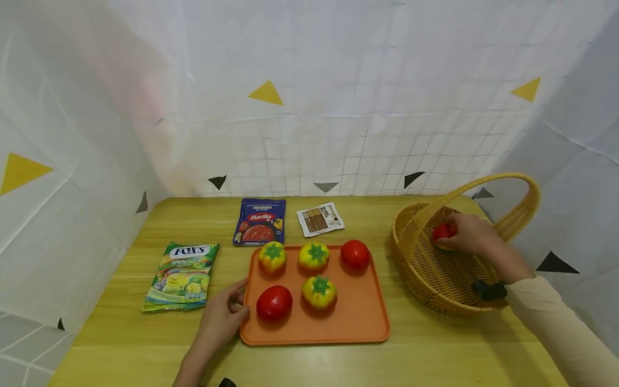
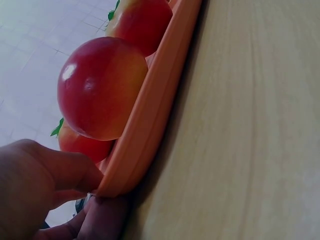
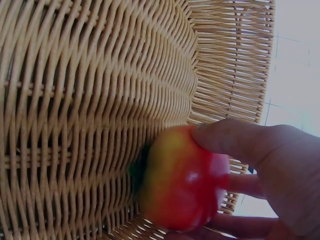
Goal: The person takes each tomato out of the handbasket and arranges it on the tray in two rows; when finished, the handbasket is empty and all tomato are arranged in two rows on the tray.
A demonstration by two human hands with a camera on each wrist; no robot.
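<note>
On the wooden table lies an orange tray [image 1: 358, 317] bearing several toy tomatoes, some red and yellow with green leafy tops, such as this tomato [image 1: 319, 293], others showing a plain red side, like the red tomato [image 1: 274, 304]. My left hand [image 1: 221, 317] pinches the tray's left rim, thumb above and fingers beneath in the left wrist view. Inside the wicker basket [image 1: 416, 279] at the right, my right hand [image 1: 471, 234] grips a red-and-yellow tomato [image 3: 182, 180] between thumb and fingers. Its green leaves point toward the woven bottom, and it sits right against the weave.
A green Fox's candy bag [image 1: 184, 277] lies left of the tray. Behind the tray are a blue Barilla sauce pouch [image 1: 260, 221] and a small white-and-brown packet [image 1: 320, 219]. The basket's tall handle [image 1: 517, 183] arches over it, near my right forearm.
</note>
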